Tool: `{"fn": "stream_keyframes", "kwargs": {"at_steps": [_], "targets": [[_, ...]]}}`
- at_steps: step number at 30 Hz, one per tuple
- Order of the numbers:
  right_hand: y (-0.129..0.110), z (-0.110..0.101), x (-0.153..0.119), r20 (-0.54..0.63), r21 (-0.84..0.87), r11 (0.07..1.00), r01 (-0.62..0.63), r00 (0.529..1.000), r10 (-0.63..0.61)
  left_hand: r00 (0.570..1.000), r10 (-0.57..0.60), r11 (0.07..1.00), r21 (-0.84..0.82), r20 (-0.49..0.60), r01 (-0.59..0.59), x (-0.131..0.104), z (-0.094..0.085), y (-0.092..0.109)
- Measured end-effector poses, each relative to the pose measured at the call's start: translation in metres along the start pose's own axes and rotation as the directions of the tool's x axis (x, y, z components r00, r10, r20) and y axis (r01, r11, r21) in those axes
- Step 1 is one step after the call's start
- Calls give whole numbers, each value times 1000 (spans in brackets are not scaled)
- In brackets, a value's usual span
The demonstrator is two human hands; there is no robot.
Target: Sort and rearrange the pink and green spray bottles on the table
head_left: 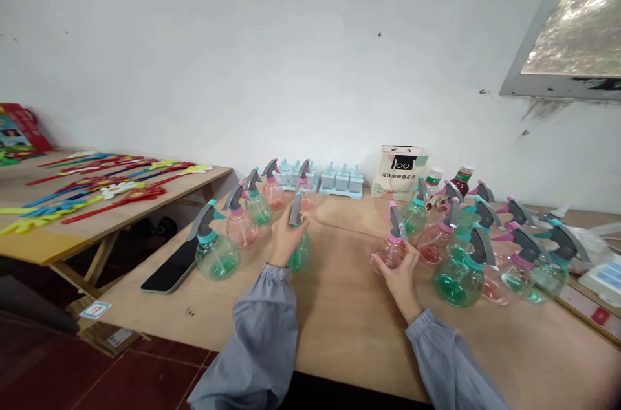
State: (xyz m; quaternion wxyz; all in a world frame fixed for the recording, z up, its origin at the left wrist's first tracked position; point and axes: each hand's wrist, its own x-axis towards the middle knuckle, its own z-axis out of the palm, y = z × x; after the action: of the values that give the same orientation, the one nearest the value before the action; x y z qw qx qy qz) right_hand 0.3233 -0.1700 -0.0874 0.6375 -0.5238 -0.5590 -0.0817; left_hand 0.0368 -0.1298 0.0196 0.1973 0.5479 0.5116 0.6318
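My left hand (287, 234) is closed round the grey trigger head of a green spray bottle (301, 255), whose round body shows partly behind the wrist. Wrapped about the body of a pink spray bottle (391, 248) is my right hand (400, 271); that bottle stands upright with its grey and pink head free. Left of my left hand are more spray bottles, among them a green one (218, 258) and a pink one (242, 229). Close to my right hand, a group of green and pink spray bottles (458, 280) crowds the table's right side.
A black phone (169, 268) lies at the left edge. Pale blue popsicle moulds (342, 182) and a printed paper bag (398, 174) stand along the wall, with red-filled bottles (463, 180) to the right. Colourful plastic hand-shaped toys (119, 190) cover the left table.
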Motion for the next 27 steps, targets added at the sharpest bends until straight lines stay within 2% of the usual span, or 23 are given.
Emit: {"fn": "stream_keyframes", "kwargs": {"at_steps": [3, 8, 12, 20, 27], "targets": [[0, 0, 0, -1, 8, 1000, -3, 1000, 3, 996, 29, 996, 92, -86, -21, 5, -9, -14], [1, 1, -1, -6, 19, 999, -30, 1000, 30, 991, 77, 994, 89, -106, -68, 13, -11, -28], [2, 2, -1, 3, 41, 997, -59, 998, 59, 988, 94, 990, 113, -123, -80, 30, -3, -41], [1, 3, -5, 109, 164, 966, -199, 977, 183, 983, 181, 956, 243, -43, -165, 88, 17, -53], [-2, 2, -5, 103, 157, 969, -190, 979, 175, 992, 57, 986, 160, -116, -38, 106, 35, -51]]}}
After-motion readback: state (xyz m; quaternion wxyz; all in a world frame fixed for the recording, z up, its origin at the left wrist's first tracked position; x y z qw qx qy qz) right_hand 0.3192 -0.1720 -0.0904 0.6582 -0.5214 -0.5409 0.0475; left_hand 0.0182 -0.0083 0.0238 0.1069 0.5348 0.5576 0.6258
